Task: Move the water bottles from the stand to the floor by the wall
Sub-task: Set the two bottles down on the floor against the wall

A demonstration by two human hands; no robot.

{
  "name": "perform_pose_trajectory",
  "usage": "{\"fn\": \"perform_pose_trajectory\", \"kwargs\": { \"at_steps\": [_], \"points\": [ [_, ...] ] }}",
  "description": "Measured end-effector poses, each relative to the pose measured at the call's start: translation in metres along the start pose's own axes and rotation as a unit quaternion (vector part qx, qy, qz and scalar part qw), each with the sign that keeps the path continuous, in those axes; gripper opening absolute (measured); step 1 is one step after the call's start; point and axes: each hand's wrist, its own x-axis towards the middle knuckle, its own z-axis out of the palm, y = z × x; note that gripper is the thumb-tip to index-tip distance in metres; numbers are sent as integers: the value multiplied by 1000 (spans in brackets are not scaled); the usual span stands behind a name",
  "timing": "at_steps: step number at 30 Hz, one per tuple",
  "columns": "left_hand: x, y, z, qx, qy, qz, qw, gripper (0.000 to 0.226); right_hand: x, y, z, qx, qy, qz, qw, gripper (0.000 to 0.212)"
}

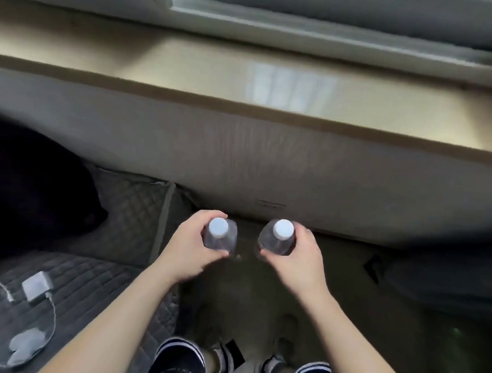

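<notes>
Two clear water bottles with white caps are held upright, seen from above, close to the foot of the wall [269, 170]. The left bottle [220, 235] is gripped by the left hand [190, 247], whose fingers [208, 214] are curled round its far side while the thumb is pressed to its near side. The right bottle [277, 237] is clasped in the same manner by the right hand [301, 257]. The two bottles are kept just apart, side by side, above the dark floor [244, 295] in front of the wall; whether their bases touch the floor cannot be told. Above the wall a pale window ledge [189, 64] is seen. Left of the wall's foot a quilted mat [133, 217] is spread, and a white charger [35, 286] with its cable is lying on it.
</notes>
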Motion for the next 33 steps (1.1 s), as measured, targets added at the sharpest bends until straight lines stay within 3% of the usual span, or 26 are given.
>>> {"fn": "perform_pose_trajectory", "kwargs": {
  "at_steps": [7,11,21,30,33],
  "points": [
    [68,-135,76,14,-2,-16,1000,64,81,114,104,18,6,10,1000,58],
    [102,-210,116,-11,17,-13,1000,51,124,184,172,9,42,-26,999,36],
    [167,-362,196,-11,38,-8,999,55,202,311,288,-6,39,16,999,56],
    [206,-412,224,-27,39,-37,998,54,232,354,342,5,55,3,998,54],
    [209,-418,222,-54,42,-57,996,53,232,359,351,16,62,-1,998,63]
  ]
}}
